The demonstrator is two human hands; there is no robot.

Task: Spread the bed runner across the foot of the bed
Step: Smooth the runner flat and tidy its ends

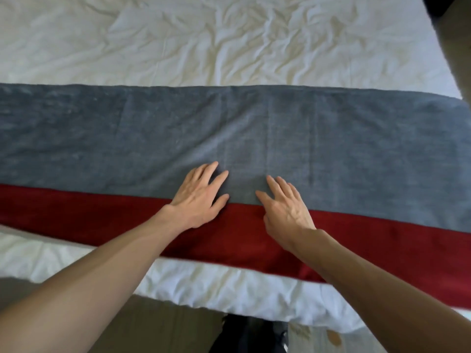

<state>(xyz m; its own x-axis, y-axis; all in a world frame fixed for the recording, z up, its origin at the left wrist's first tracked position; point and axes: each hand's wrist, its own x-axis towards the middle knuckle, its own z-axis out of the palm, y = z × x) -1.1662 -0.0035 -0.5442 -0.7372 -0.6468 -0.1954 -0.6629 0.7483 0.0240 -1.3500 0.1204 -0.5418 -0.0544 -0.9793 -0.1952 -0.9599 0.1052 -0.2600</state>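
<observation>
1. Nearest, floor (158, 327) below the bed edge; white sheet (204, 284) hangs over the foot.
2. Bed runner (127, 138) lies flat across the foot of the bed, running left to right; red band near, blue-grey band beyond.
3. Left hand (197, 197) flat, fingers spread, palm down on the runner at the colour seam; grasps nothing.
4. Right hand (286, 210) just beside it, likewise flat and spread; grasps nothing.
5. Farther, wrinkled white bedding (229, 42).

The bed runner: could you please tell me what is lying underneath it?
The bed runner lies on the white bedding, visible beyond and before it. Whatever lies directly beneath is covered.
</observation>
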